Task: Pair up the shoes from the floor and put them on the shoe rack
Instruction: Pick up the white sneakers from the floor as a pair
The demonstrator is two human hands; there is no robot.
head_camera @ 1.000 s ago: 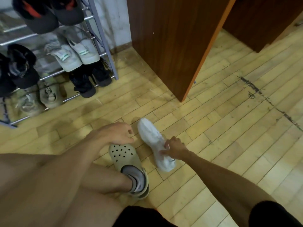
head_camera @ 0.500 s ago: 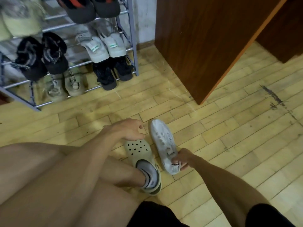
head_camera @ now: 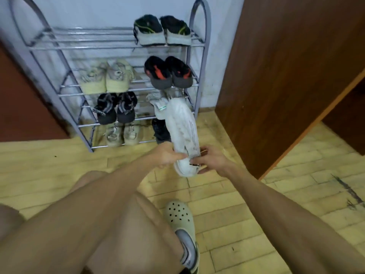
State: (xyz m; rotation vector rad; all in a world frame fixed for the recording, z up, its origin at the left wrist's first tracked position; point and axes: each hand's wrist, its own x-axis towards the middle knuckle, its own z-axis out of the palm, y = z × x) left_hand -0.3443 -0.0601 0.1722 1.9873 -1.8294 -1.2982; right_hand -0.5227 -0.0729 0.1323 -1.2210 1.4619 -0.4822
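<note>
A white sneaker (head_camera: 182,125) is held up off the floor in front of the shoe rack (head_camera: 199,62), toe pointing up and away. My left hand (head_camera: 167,154) grips its heel from the left and my right hand (head_camera: 210,160) grips the heel from the right. The grey metal rack stands against the wall with several pairs on its shelves. The raised sneaker hides part of the pale pair with green marks (head_camera: 159,107) on the third shelf and the dark shoe (head_camera: 160,129) below it.
A brown wooden cabinet (head_camera: 276,76) stands right of the rack, a dark panel (head_camera: 19,105) on the left. My foot in a pale green clog (head_camera: 178,216) rests on the yellow wood floor (head_camera: 246,204). The top shelf's left half (head_camera: 79,34) carries no shoes.
The white sneaker has been lifted from the floor up toward the rack. My left hand has joined my right hand on its heel. The view has swung up to face the rack.
</note>
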